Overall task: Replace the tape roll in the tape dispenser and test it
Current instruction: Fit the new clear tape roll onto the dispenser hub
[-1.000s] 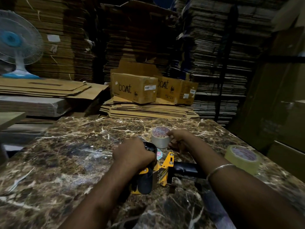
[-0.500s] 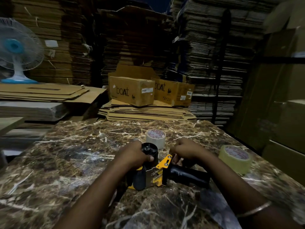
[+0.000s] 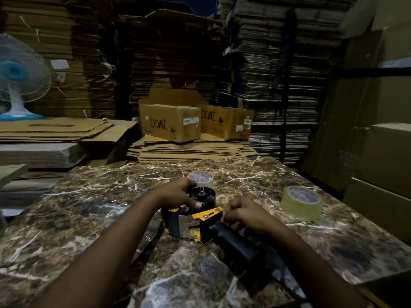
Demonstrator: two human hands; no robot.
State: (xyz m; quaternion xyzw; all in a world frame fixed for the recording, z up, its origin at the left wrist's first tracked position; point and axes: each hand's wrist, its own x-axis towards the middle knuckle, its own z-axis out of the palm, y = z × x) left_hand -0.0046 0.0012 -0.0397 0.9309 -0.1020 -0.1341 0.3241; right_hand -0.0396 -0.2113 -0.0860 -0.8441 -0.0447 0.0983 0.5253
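A yellow and black tape dispenser (image 3: 201, 223) lies on the marble table (image 3: 89, 214), its black handle pointing toward me at the right. My left hand (image 3: 178, 193) grips the dispenser's black roll hub, thumb on its near side. My right hand (image 3: 241, 213) has its fingers curled against the yellow frame beside the handle. A small whitish tape roll (image 3: 203, 177) stands just behind the hub. A larger clear tape roll (image 3: 302, 202) lies flat at the right of the table.
Flattened cardboard sheets (image 3: 191, 150) and two "boat" boxes (image 3: 171, 123) sit just past the table's far edge. Tall cardboard stacks fill the background. A white and blue fan (image 3: 15, 81) stands at the left. Large boxes line the right side.
My right hand left the small whitish roll and came back to the dispenser's frame. The dispenser has turned so its handle points more toward me. My left hand now grips the hub from its left side.
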